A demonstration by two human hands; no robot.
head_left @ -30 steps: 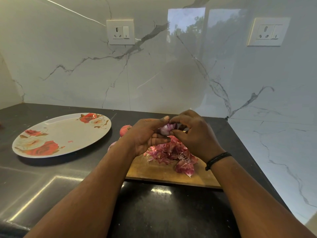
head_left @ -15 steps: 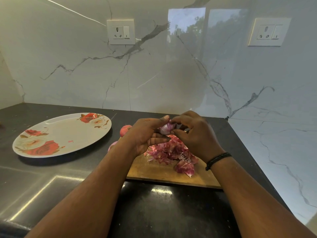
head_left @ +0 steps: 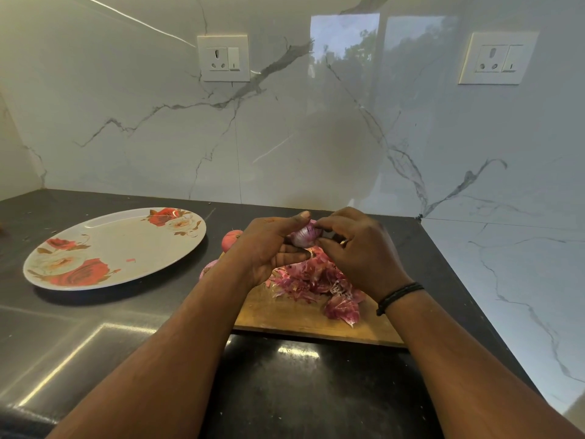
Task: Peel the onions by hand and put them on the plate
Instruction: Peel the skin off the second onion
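Observation:
A small purple onion [head_left: 304, 235] is held above the wooden cutting board [head_left: 285, 315]. My left hand [head_left: 269, 248] grips it from the left, thumb on top. My right hand [head_left: 357, 251] pinches at the onion's top from the right. A heap of pink onion skins [head_left: 316, 283] lies on the board under my hands. Two unpeeled onions show behind my left wrist, one [head_left: 230, 239] farther back and another [head_left: 207, 268] mostly hidden. The oval plate [head_left: 110, 245] with red roses lies to the left on the dark counter, with only a tiny pink scrap on it.
The black counter [head_left: 300, 391] ends at a marble wall behind and another on the right. Two wall sockets [head_left: 223, 58] sit high on the back wall. The board's right side lies near the right wall.
My hands stay in place over the board; my right fingers have shifted slightly on the onion's top and more of its purple surface shows.

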